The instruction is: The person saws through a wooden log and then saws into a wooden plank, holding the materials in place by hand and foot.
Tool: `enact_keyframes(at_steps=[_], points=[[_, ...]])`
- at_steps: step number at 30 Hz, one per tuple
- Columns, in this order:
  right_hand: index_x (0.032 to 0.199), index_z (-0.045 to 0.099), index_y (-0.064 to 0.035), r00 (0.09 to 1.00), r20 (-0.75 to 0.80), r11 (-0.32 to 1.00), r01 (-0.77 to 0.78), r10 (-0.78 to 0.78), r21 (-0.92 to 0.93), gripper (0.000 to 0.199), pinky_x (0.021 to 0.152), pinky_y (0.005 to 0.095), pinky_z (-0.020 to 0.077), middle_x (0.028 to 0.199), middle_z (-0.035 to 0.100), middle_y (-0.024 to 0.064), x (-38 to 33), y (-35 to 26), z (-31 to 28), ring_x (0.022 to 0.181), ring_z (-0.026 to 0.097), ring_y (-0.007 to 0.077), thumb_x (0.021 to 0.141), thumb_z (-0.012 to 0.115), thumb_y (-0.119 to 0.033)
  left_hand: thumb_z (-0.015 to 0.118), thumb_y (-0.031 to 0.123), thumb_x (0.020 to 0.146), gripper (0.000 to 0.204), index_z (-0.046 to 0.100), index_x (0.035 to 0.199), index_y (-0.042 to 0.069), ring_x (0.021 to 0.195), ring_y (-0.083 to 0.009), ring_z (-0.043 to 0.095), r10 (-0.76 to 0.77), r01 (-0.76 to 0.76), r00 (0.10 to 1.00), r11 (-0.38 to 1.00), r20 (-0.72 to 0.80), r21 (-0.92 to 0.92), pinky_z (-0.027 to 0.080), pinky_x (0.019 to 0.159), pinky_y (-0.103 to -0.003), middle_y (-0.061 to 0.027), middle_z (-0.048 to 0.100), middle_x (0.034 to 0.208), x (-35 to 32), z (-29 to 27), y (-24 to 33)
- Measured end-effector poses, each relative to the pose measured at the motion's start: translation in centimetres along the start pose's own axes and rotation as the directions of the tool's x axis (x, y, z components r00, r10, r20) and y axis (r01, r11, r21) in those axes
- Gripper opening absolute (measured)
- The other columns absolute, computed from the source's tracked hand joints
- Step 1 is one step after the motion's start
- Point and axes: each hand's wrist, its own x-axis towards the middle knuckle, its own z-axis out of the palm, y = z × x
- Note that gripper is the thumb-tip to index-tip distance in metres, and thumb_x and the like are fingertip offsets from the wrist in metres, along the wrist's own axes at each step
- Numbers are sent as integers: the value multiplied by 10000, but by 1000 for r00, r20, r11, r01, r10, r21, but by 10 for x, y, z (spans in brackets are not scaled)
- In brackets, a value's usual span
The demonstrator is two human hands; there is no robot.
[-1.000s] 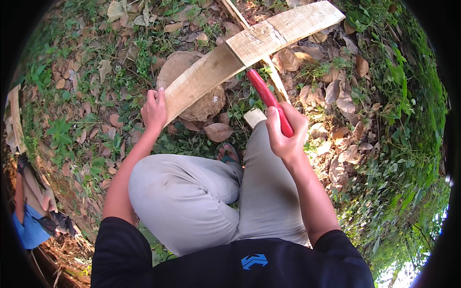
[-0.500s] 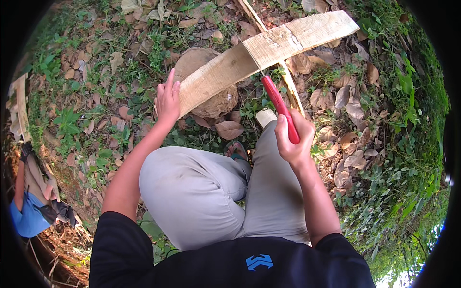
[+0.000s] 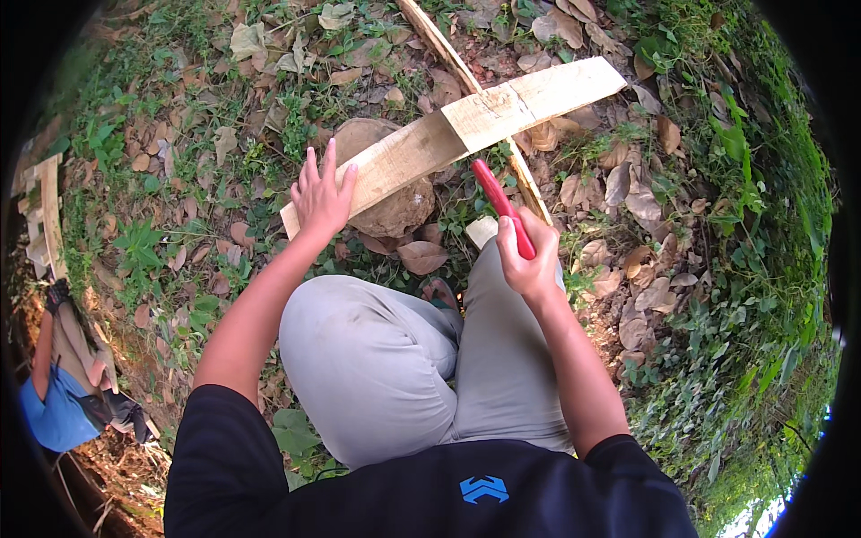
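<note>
A long pale wooden board [image 3: 516, 108] lies slanted in front of me, its left part over a round log stump [image 3: 399, 211]. My left hand [image 3: 323, 199] lies with spread fingers on the board's left end, pressing on it rather than wrapped round it. My right hand [image 3: 531, 251] is closed round the red handle of a tool [image 3: 489, 186], just at the board's near edge. The handle points up and left to a line across the board, where the left stretch looks darker. Its thin blade is barely visible, so its kind is unclear.
A narrow wooden strip [image 3: 439, 45] passes under the board. A wood block end [image 3: 482, 231] shows beside my right knee. Dry leaves [image 3: 644, 215] and low plants cover the ground. At far left a person in blue [image 3: 58, 408] is near more planks [image 3: 49, 215].
The board appears lower and further left in view, as does my right hand with the red-handled tool. My left hand's fingers have spread out more over the board's end.
</note>
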Motion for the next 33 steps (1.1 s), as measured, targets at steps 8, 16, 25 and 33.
enact_keyframes(at_steps=[8, 16, 25, 33], points=[[719, 532, -14, 1000, 23, 1000, 15, -16, 15, 299, 486, 337, 382, 540, 469, 68, 7, -10, -6, 474, 451, 143, 969, 635, -143, 477, 582, 1000, 783, 265, 1636, 176, 1525, -380, 281, 580, -552, 814, 787, 28, -277, 204, 1240, -508, -187, 250, 1676, 15, -9, 10], [749, 560, -13, 1000, 30, 1000, -11, 10, 18, 269, 495, 391, 452, 562, 526, 165, 2, -17, 2, 454, 546, 311, 933, 678, -170, 558, 680, 917, 1013, 173, 1644, 90, 1557, -345, 209, 644, -631, 757, 765, 115, -129, 169, 1258, -496, -174, 187, 1695, 19, -26, 6], [731, 548, -12, 1000, 10, 999, -11, 11, 39, 306, 492, 337, 395, 553, 487, 69, 8, 0, -2, 477, 459, 151, 991, 625, -155, 582, 596, 948, 923, 214, 1638, 105, 1553, -340, 226, 674, -657, 725, 739, 143, -149, 192, 1252, -488, -158, 201, 1695, 14, -29, 18], [709, 543, -18, 1000, -11, 999, 28, -28, 31, 292, 476, 332, 381, 536, 478, 73, -2, -3, 2, 464, 473, 154, 962, 638, -128, 660, 643, 870, 996, 275, 1623, 117, 1517, -340, 298, 663, -648, 746, 745, 63, -155, 254, 1221, -486, -147, 243, 1682, 8, -27, 20]])
